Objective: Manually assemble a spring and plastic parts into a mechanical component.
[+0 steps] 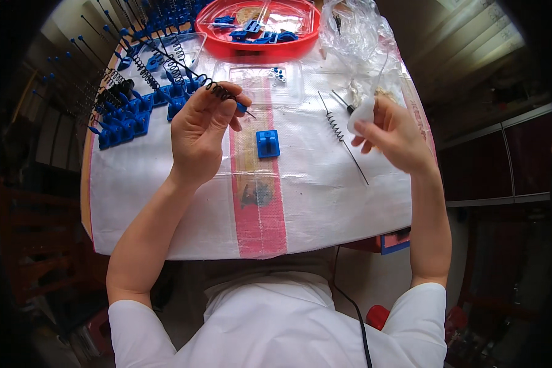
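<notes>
Head view, red tub [259, 54], perhaps glue gun [363, 115]

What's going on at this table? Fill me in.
The left hand holds a black coiled wire, and the right hand grips a white object I can't identify. Between the hands, a blue square base sits on the white sheet. A loose coiled wire lies left of the right hand.

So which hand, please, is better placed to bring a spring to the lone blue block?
Probably the left hand: it holds a black spring nearer the block, while the right hand holds a white tool.
</notes>
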A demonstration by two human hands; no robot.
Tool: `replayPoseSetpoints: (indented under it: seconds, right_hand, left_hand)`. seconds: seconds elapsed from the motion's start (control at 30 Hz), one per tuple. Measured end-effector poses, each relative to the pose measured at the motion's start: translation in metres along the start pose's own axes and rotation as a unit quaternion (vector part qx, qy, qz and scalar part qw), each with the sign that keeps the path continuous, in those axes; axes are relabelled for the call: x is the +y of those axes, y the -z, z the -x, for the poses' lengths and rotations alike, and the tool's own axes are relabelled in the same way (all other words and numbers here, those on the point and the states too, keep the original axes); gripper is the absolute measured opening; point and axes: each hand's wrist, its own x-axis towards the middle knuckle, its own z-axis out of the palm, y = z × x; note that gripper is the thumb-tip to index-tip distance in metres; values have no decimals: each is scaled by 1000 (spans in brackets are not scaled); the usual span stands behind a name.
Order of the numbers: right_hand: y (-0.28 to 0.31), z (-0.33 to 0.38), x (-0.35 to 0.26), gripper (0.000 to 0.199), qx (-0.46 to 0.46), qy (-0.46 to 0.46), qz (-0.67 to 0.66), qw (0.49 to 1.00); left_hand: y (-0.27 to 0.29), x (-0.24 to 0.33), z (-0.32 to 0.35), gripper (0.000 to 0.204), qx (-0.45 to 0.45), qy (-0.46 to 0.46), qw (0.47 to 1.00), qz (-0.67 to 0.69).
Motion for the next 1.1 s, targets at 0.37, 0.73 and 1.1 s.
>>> replayPoseSetpoints:
  seconds: [0.37,0.73,1.1]
  right_hand:
    - [0,73,29,19,69,-45,-100,992]
    - [32,80,42,27,87,-147,-97,981]
    - [26,80,29,25,119,-143,-46,982]
  left_hand:
    - [1,1,3,21,-9,-2,1000,-7]
    - [-1,2,2,22,-10,-9,1000,-11]
    - [0,2,1,21,-11,-12,1000,-9]
